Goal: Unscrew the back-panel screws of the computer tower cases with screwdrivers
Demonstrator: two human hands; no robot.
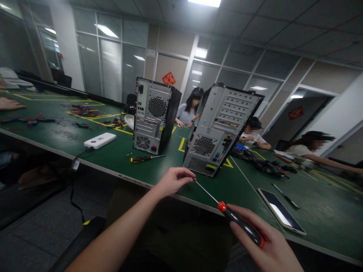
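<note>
My right hand (259, 234) is closed round the black and red handle of a screwdriver (241, 222). Its thin metal shaft slants up and left to the fingertips of my left hand (177, 180). Thumb and fingers of that hand are pinched together at the shaft's tip; whatever is between them is too small to make out. Just beyond my hands stands a computer tower (214, 130), tilted in view, with its back panel facing me. To its left a second computer tower (151, 117) stands upright, its ports and fan grille toward me.
A yellow and black screwdriver (141, 159) lies before the left tower. A white power bank (100, 141) with a cable sits further left. On the right are a phone (280, 211), a pen (286, 196) and bundled black cables (263, 166). Several people sit around the green table (121, 162).
</note>
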